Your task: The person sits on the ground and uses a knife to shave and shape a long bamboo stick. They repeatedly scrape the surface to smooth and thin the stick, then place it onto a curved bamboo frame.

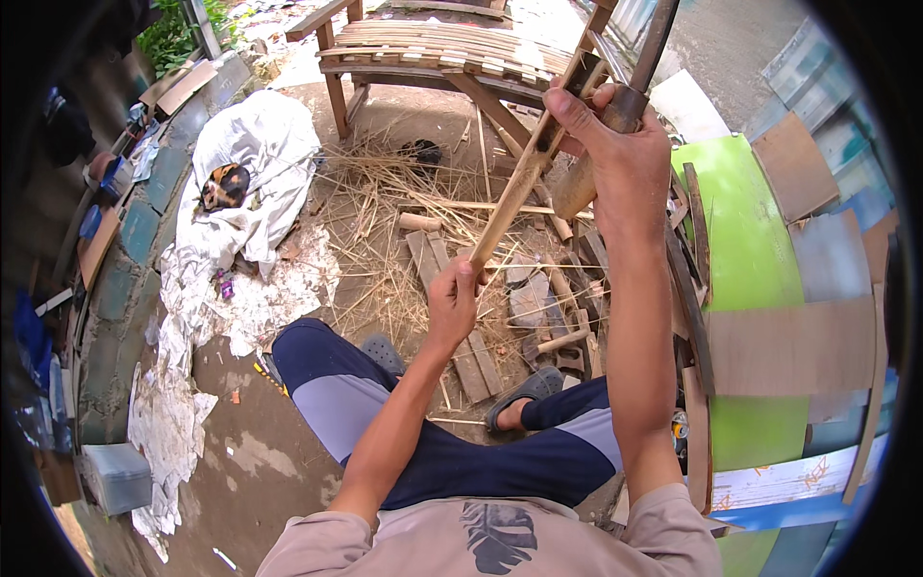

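My left hand (pixel 452 300) is closed round the lower end of a split bamboo strip (pixel 519 199), which slants up to the right in front of me. Raised at the upper right, my right hand (pixel 620 149) grips a large knife (pixel 579 188) by its thick wooden handle. The knife's narrow dark blade points upward and leaves the picture at the top. Between the thumb and fingers of that hand, the strip's upper part passes close to the handle; whether they pinch it too, I cannot tell. Dark hollows show along the upper strip.
Bamboo shavings (pixel 385 207) and wood offcuts (pixel 450 332) litter the ground ahead. A slatted bamboo bench (pixel 437 48) stands beyond. At left, a calico cat (pixel 226 187) lies on white cloth (pixel 260 135). Green and brown panels (pixel 750 231) line the right, a low block wall (pixel 120 288) the left.
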`<state>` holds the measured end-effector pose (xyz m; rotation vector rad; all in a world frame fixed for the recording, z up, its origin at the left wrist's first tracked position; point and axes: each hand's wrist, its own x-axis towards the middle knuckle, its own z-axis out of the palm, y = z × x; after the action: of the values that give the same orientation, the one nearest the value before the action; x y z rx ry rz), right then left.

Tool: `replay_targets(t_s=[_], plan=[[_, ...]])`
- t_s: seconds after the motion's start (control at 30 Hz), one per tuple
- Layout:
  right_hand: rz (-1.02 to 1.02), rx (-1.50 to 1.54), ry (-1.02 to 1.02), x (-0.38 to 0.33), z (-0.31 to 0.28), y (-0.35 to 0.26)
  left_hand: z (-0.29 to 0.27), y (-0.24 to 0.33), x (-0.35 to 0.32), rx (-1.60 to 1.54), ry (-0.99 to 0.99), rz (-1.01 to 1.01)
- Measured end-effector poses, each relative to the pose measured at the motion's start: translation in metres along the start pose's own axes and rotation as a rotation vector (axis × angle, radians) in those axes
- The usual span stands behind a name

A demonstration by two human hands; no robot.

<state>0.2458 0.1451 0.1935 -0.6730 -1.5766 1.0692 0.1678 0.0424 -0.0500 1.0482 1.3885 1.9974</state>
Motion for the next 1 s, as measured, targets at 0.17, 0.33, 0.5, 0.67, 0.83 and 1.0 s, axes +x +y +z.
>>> replay_targets(t_s=[0.17, 0.33, 0.5, 0.67, 0.83, 1.0], plan=[[0.028, 0.224, 0.032, 0.002, -0.009, -0.008, -0.013, -0.01, 0.01, 0.111, 0.051, 0.082], [0.044, 0.295, 0.042, 0.003, -0.018, 0.0, -0.018, -0.004, 0.018, 0.109, 0.024, 0.03], [0.095, 0.377, -0.012, 0.007, -0.023, 0.006, -0.013, 0.01, 0.036, 0.191, -0.003, 0.097], [0.122, 0.243, 0.149, 0.0, -0.032, 0.005, -0.029, 0.021, 0.048, 0.263, -0.129, 0.126], [0.153, 0.226, 0.224, -0.014, -0.043, 0.009, -0.052, 0.024, 0.053, 0.38, -0.246, 0.142], [0.213, 0.363, 0.337, -0.029, -0.054, 0.032, -0.056, 0.029, 0.051, 0.522, -0.107, 0.2]])
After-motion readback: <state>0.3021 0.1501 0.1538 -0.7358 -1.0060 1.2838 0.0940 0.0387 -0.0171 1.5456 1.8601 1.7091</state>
